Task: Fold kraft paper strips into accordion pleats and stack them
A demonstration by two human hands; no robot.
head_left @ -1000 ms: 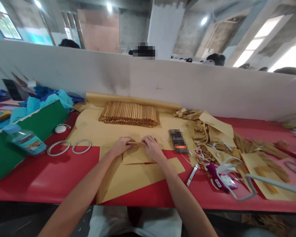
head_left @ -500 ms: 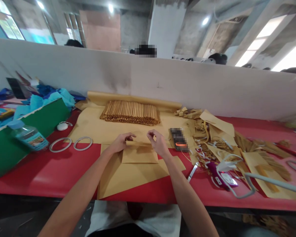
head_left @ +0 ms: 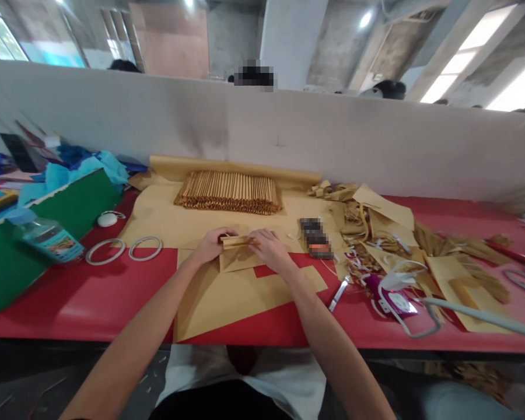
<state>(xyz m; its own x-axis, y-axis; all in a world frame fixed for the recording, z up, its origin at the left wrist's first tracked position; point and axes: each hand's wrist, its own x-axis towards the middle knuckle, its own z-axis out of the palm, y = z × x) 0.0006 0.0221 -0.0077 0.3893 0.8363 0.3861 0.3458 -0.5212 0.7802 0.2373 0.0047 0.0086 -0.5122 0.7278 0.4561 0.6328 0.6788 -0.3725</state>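
Observation:
Both hands are on a small piece of brown kraft paper (head_left: 234,263), whose far edge is folded into a narrow strip. My left hand (head_left: 210,245) is closed on the strip's left end. Fingers of my right hand (head_left: 268,245) press together on the strip's right part; the thumb is hidden. Under the piece lies a larger brown paper sheet (head_left: 227,309) on the red tabletop (head_left: 135,303). Beyond my hands, a pleated brown paper bundle (head_left: 230,191) rests on a wide brown sheet (head_left: 157,213).
A phone (head_left: 315,239) and a metal tool (head_left: 339,293) lie right of my hands. Paper scraps (head_left: 354,221), a purple power strip (head_left: 394,296) and a grey tube (head_left: 476,318) are farther right. Two rings (head_left: 105,252), a bottle (head_left: 52,239) and a green board (head_left: 79,201) are left.
My right hand has moved from a raised pinch down onto the paper's folded strip. The small paper has tilted and its near edge has lifted away. The view has shifted slightly.

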